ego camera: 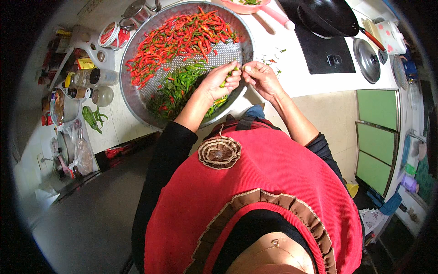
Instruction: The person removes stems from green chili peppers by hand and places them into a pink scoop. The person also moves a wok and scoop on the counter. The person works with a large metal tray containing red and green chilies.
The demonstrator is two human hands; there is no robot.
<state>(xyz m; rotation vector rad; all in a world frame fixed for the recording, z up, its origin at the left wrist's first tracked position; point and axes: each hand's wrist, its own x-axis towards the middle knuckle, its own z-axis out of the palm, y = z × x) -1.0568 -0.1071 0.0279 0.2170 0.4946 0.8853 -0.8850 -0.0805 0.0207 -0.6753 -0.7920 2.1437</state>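
A large round metal tray with a perforated bottom [249, 32] lies on the counter before me. Red chili peppers [178, 37] fill its far half, and green chili peppers [186, 80] its near half. Over the tray's right rim, my left hand [220, 79] is closed around a green chili pepper [226, 78]. My right hand [261, 77] is beside it, thumb and forefinger pinched at a small green piece [244, 67], perhaps a stem. Loose stems and bits [272, 61] are scattered on the white counter right of the tray.
Left of the tray stand glass jars [102, 96], a red-and-white tub [111, 36] and a metal cup [136, 12]; larger green peppers [91, 118] lie nearby. A pink strainer [273, 15] is at the back. To the right are a black wok [328, 17] and a pan lid [366, 60].
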